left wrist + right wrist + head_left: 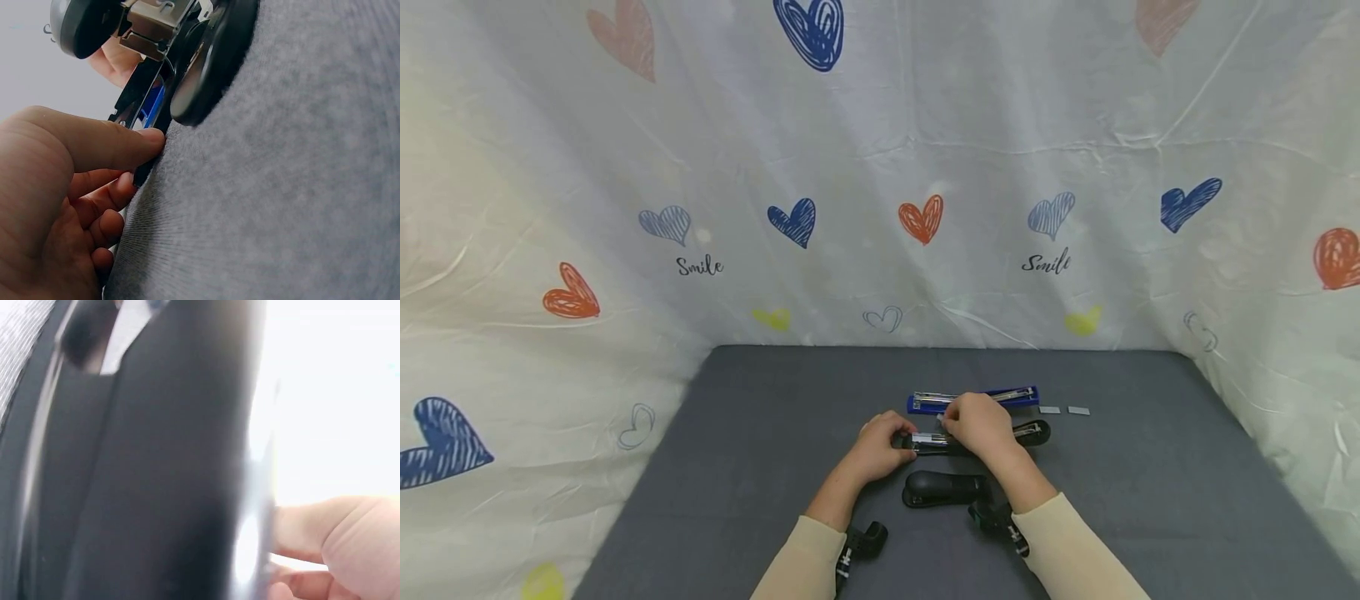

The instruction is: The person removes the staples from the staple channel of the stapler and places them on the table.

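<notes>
In the head view a black stapler (953,450) lies opened out, its metal channel showing. My left hand (880,447) grips its left end between thumb and fingers; the left wrist view shows this thumb (119,145) pressed along the stapler's dark edge. Just above the channel, my right hand (981,422) pinches a small pale staple strip (940,418), mostly covered by the fingers. Behind lies an opened blue stapler (1015,395). Closer to me sits a second, closed black stapler (942,489). In the right wrist view a blurred dark body hides the right hand's (350,550) fingertips.
Two loose staple strips, one (1049,410) left of the other (1078,411), lie right of the blue stapler on the grey cloth-covered table (760,467). A white curtain (850,283) printed with hearts hangs behind and at both sides.
</notes>
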A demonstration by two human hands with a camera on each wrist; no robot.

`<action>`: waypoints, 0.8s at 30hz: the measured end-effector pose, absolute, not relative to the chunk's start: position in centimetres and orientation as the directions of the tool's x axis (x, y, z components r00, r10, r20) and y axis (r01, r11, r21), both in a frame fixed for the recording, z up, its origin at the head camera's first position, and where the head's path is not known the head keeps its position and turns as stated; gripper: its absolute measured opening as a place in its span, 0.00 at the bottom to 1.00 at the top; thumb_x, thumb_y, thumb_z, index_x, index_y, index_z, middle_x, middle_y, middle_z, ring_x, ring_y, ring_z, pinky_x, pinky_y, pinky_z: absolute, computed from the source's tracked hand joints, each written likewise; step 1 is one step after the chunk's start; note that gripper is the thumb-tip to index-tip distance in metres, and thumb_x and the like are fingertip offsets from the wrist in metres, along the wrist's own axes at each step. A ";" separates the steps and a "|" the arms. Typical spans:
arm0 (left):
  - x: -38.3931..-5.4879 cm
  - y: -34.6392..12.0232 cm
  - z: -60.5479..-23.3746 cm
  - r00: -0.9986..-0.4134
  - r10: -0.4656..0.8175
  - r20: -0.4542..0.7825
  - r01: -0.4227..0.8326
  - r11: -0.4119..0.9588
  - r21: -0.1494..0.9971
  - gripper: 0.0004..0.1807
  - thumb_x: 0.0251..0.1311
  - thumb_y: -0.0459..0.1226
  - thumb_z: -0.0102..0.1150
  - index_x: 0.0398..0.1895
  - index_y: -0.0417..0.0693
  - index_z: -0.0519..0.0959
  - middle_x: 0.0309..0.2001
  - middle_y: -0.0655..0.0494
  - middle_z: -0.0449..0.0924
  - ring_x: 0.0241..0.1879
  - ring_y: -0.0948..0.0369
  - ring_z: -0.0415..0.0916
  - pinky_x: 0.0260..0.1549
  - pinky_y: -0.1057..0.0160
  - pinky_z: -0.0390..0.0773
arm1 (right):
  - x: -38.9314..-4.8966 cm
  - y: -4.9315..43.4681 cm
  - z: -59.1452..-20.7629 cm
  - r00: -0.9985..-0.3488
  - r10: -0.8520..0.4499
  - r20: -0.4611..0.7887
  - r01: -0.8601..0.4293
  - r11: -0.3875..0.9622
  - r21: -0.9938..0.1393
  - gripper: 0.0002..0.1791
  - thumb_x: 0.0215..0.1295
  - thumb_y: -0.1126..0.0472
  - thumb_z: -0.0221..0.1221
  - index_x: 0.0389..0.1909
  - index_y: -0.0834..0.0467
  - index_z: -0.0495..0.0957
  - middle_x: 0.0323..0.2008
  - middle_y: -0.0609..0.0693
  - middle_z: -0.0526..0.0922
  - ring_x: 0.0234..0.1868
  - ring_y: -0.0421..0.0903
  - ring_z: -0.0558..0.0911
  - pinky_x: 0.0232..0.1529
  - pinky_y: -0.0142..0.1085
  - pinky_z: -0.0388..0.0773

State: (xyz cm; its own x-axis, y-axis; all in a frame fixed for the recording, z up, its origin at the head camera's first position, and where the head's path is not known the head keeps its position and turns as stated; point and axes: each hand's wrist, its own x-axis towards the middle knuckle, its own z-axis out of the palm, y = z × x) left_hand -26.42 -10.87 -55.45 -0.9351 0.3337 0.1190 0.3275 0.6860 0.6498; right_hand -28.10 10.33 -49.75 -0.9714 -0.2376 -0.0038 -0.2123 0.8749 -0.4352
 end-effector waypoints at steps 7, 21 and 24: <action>-26.3 -10.9 -55.4 -0.931 0.341 0.132 0.340 0.674 0.656 0.16 0.54 0.37 0.75 0.47 0.52 0.86 0.39 0.63 0.76 0.39 0.62 0.69 0.49 0.52 0.67 | -27.4 10.6 -49.3 -0.968 -0.247 0.035 -0.222 0.793 -0.567 0.05 0.65 0.57 0.69 0.39 0.53 0.85 0.28 0.42 0.81 0.25 0.41 0.76 0.29 0.41 0.74; -26.3 -10.9 -55.4 -0.930 0.344 0.126 0.340 0.683 0.646 0.16 0.55 0.38 0.75 0.48 0.51 0.86 0.38 0.63 0.76 0.38 0.62 0.68 0.48 0.52 0.66 | -25.9 11.5 -48.1 -0.939 -0.333 0.082 -0.295 0.661 -0.690 0.13 0.67 0.62 0.66 0.51 0.57 0.87 0.38 0.44 0.87 0.31 0.40 0.80 0.33 0.40 0.77; -26.4 -10.9 -55.4 -0.932 0.341 0.121 0.335 0.690 0.642 0.16 0.56 0.38 0.75 0.48 0.52 0.86 0.39 0.63 0.75 0.39 0.62 0.68 0.48 0.53 0.66 | -25.6 11.8 -48.0 -0.933 -0.345 0.097 -0.308 0.634 -0.710 0.13 0.68 0.63 0.67 0.51 0.58 0.87 0.41 0.46 0.87 0.36 0.42 0.83 0.37 0.41 0.80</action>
State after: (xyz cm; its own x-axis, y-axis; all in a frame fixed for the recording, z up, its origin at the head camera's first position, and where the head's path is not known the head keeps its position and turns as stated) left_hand -26.35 -10.88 -55.44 -0.9324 0.3406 0.1212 0.3354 0.6899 0.6416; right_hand -25.56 11.84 -47.97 -0.9335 -0.3452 0.0969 -0.3080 0.6337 -0.7097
